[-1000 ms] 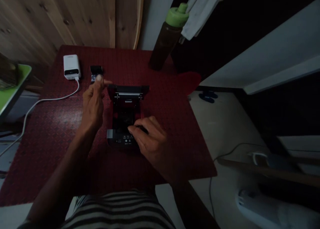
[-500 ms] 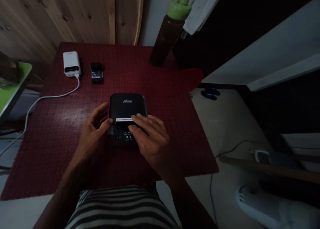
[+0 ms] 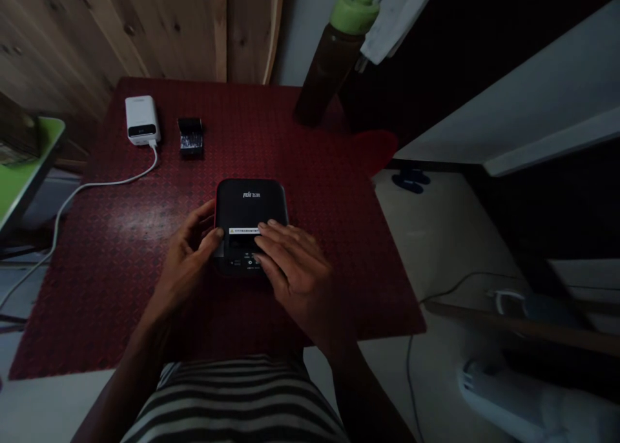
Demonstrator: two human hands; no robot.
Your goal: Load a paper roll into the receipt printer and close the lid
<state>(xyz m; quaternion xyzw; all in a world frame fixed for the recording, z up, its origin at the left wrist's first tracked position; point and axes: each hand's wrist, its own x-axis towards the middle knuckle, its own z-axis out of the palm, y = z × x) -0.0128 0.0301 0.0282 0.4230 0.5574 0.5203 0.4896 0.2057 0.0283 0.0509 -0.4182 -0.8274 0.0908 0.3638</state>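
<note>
Blk device [image 3: 249, 210] flat on red table [image 3: 339, 204], btwn both hands; long axis runs away from person, btn panel [image 3: 236, 263] at near end. L hand [image 3: 186, 252] half-curled at its L side, thumb on top edge; firm hold or not, can't tell. R hand [image 3: 301, 262] laid loosely over R near part, nothing clasped.

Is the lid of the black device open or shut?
Shut: the lid lies flat over the black device, its logo facing up, the right hand on it.

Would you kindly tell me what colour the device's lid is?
The lid is black, with pale lettering; it shows best in the head view.
</note>
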